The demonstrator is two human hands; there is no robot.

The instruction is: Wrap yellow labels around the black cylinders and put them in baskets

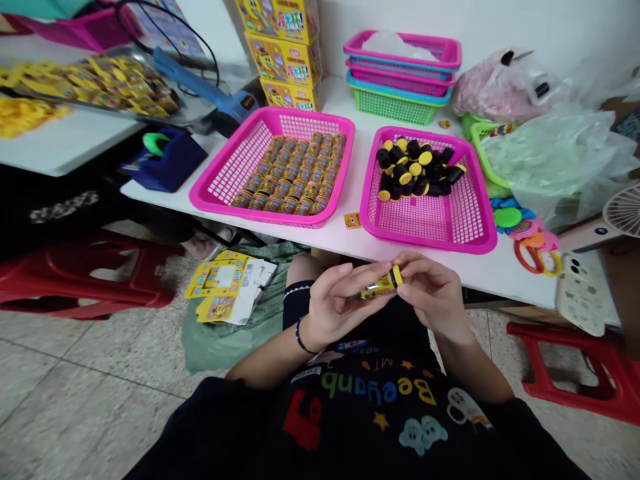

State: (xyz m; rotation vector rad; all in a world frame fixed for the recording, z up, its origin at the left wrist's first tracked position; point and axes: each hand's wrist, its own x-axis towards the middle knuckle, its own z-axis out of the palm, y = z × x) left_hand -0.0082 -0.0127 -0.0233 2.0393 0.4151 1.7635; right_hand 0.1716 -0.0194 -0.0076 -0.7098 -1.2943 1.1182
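Note:
In front of my body, above my lap, I hold a small yellow-lidded tub [397, 276] with a shiny printed yellow label [379, 288] along its side. My left hand [341, 301] is closed round the labelled side, its fingers partly hiding it. At the lid end, the fingers of my right hand [436, 297] pinch the tub. Just beyond my hands, a pink basket [430, 244] contains several black tubs with yellow lids [417, 167]. To its left, another pink basket [213, 175] contains rows of labelled tubs [295, 175].
A flat yellow label [352, 220] lies between the baskets. Stacked baskets [395, 107] and yellow boxes [287, 60] stand behind. A blue tape dispenser [167, 160] and heat gun [220, 100] are left; scissors [530, 257], a phone [580, 293] and a fan [595, 223] are right.

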